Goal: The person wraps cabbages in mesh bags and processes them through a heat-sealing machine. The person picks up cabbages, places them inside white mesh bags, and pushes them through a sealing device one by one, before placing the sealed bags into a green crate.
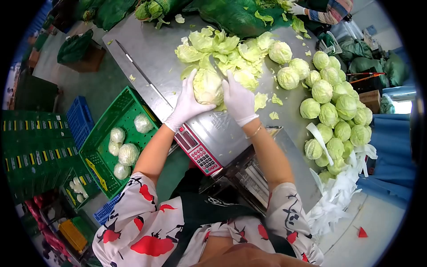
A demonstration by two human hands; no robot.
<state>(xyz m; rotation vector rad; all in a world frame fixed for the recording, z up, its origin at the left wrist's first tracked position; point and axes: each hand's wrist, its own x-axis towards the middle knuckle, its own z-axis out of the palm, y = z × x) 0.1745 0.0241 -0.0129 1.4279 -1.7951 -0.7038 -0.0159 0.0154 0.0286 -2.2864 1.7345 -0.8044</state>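
Note:
A pale green cabbage (208, 89) is between my two white-gloved hands, above the edge of a red-framed scale (198, 149). My left hand (189, 100) is curved round its left side, with the thumb along the bottom. On its right side, my right hand (239, 98) has its fingers pointing up near the cabbage and a loose leaf; whether it grips anything is hard to make out. Loose leaves (227, 46) lie heaped just beyond the cabbage on the metal table (147, 49).
Many cabbages (336, 100) are piled at the right, above white strips (336, 200). A green crate (100, 127) with several wrapped cabbages stands at the left. A long knife (142, 73) lies on the table. Another person's gloved hand (297, 9) is at the top right.

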